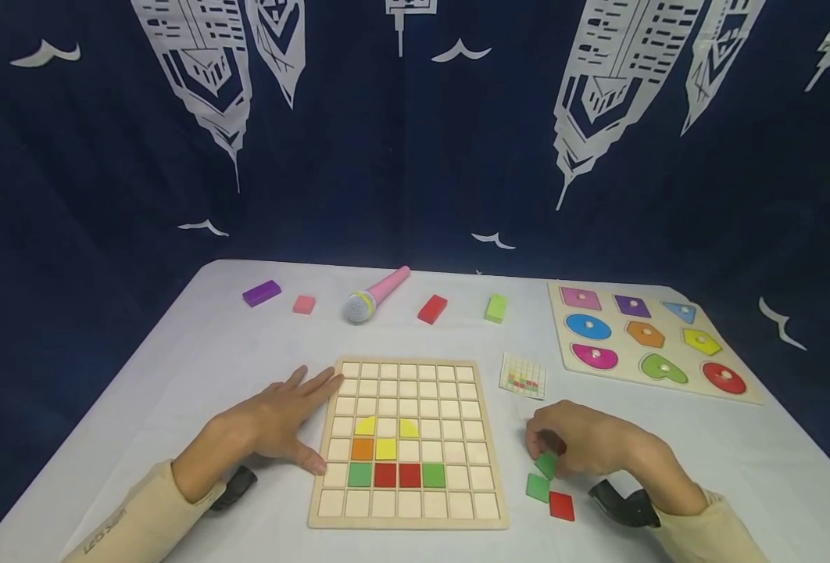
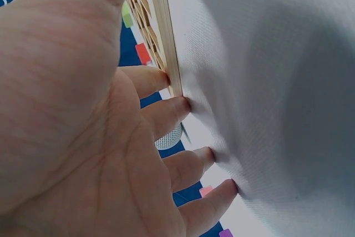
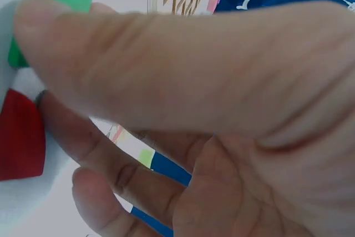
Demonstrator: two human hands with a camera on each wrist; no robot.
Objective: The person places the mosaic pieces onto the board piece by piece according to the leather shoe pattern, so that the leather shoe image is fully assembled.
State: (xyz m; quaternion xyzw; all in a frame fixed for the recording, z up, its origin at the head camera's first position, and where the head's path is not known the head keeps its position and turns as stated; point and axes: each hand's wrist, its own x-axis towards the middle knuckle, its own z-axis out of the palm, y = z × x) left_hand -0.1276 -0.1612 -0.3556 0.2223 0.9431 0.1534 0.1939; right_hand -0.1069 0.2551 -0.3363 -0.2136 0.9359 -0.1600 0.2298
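Observation:
A wooden grid board (image 1: 409,522) holds yellow, orange, green and red tiles in several of its squares. My left hand (image 1: 274,418) lies at the board's left side with fingers spread. Its index fingertip and thumb are at the board's edge, and in the left wrist view the fingertips (image 2: 180,105) rest along the edge and white cloth. To the right of the board, my right hand (image 1: 587,442) pinches a green tile (image 1: 545,464), tilted, between thumb and fingers. Just below lie another green tile (image 1: 538,488) and a red tile (image 1: 562,507).
A small pattern card (image 1: 524,376) lies right of the board. Behind it is a shape puzzle board (image 1: 626,367). Along the back are a purple block (image 1: 262,293), a pink block (image 1: 304,304), a toy microphone (image 1: 380,293), a red block (image 1: 432,309) and a lime block (image 1: 495,308).

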